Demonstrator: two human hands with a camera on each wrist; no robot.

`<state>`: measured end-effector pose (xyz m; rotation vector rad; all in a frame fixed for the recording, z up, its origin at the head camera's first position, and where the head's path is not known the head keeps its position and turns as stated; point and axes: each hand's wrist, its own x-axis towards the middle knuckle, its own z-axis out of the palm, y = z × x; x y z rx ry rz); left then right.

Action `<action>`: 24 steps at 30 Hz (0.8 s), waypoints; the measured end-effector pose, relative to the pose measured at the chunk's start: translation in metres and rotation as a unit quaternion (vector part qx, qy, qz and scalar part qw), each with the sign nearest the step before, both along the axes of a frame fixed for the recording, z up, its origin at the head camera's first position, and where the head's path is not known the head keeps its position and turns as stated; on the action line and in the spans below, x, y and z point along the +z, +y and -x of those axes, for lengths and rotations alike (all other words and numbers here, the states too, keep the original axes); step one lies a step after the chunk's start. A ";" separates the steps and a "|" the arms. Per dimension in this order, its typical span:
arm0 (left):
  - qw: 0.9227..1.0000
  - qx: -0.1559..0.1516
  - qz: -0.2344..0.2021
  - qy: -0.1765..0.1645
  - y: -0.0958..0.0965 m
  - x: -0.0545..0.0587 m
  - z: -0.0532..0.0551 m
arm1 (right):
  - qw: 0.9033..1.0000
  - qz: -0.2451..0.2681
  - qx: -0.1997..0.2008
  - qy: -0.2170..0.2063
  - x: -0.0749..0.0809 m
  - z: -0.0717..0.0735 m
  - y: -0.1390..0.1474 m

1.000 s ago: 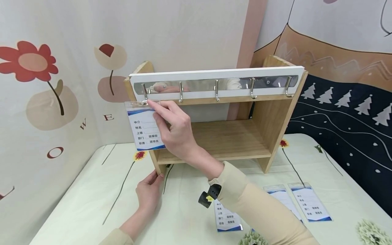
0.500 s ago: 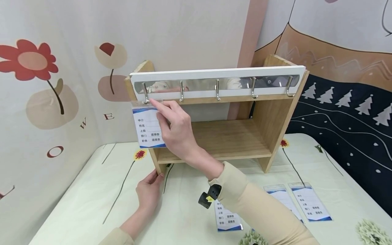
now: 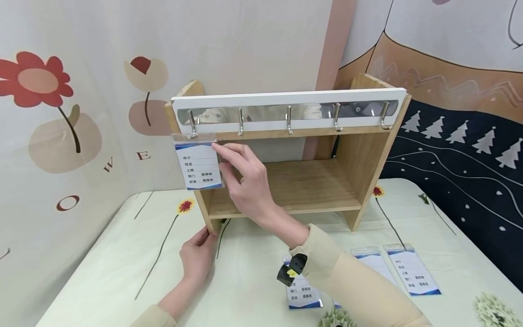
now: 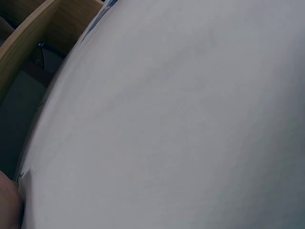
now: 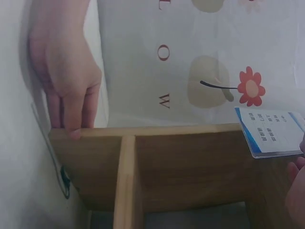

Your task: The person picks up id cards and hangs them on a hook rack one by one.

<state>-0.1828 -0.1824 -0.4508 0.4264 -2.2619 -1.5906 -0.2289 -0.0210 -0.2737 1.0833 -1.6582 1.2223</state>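
An ID badge [image 3: 199,165] in a clear sleeve hangs at the leftmost hook [image 3: 192,124] of a hook rail, its clear top strip overlapping the hook's tip. My right hand [image 3: 249,179] is at the badge's right edge, index fingertip over its upper right corner and thumb just below, both fairly straight. In the right wrist view, its fingers [image 5: 296,167] show beside the badge. Down at the left foot of the wooden shelf [image 3: 286,186], my left hand [image 3: 197,256] pinches the board between thumb and fingers. Only a sliver of that hand shows in the left wrist view.
The white hook rail [image 3: 265,97] runs across the shelf's top front, with several bare metal hooks. More badges [image 3: 412,270] lie on the pale flowered tablecloth [image 3: 122,272] at the right, one partly under my right sleeve. A printed curtain [image 3: 261,45] stands behind.
My right hand has slid right and slightly down, away from the hook to the badge's side, uncovering its top strip. The badge's lower edge has risen slightly. My left hand stays put.
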 end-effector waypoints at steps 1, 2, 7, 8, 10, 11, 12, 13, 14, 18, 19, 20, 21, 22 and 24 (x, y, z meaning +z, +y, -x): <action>1.000 -0.001 0.000 0.000 0.000 0.000 0.000 | 1.000 -0.001 0.000 0.002 -0.002 -0.001 0.003; 1.000 -0.002 -0.001 -0.001 0.000 0.000 0.000 | 1.000 -0.004 0.001 0.004 -0.004 -0.002 0.007; 1.000 -0.005 -0.001 -0.002 0.000 0.001 -0.001 | 1.000 -0.016 0.009 0.020 -0.019 -0.010 0.031; 1.000 -0.006 -0.001 -0.003 0.000 0.001 -0.001 | 1.000 -0.020 0.012 0.020 -0.022 -0.012 0.036; 1.000 -0.007 0.000 0.001 -0.001 0.000 -0.001 | 0.999 -0.027 0.013 0.022 -0.028 -0.015 0.047; 1.000 -0.007 0.001 0.003 -0.001 0.000 -0.001 | 0.999 -0.031 0.014 0.020 -0.031 -0.016 0.052; 1.000 -0.007 0.001 0.004 -0.002 -0.001 -0.001 | 0.999 -0.036 0.015 0.017 -0.034 -0.017 0.058; 1.000 -0.008 0.001 0.004 -0.002 -0.001 -0.001 | 0.999 -0.038 0.016 0.013 -0.037 -0.019 0.063; 1.000 -0.007 0.001 0.004 -0.002 0.000 -0.001 | 0.999 -0.040 0.017 0.008 -0.039 -0.020 0.068; 1.000 -0.006 0.005 0.000 -0.002 0.001 -0.001 | 0.999 -0.046 0.012 -0.013 -0.049 -0.024 0.088; 1.000 -0.005 0.006 -0.001 -0.002 0.001 -0.001 | 0.999 -0.047 0.011 -0.018 -0.051 -0.025 0.093; 1.000 -0.004 0.006 0.000 -0.001 0.002 -0.001 | 0.999 -0.049 0.009 -0.022 -0.053 -0.025 0.098; 1.000 -0.004 0.007 0.001 -0.001 0.002 -0.001 | 0.998 -0.052 0.007 -0.027 -0.055 -0.025 0.103; 1.000 -0.004 0.006 0.002 -0.001 0.003 -0.001 | 0.998 -0.054 0.005 -0.032 -0.058 -0.025 0.107; 1.000 -0.004 0.005 0.003 0.000 0.003 -0.002 | 0.997 -0.061 0.003 -0.042 -0.063 -0.025 0.115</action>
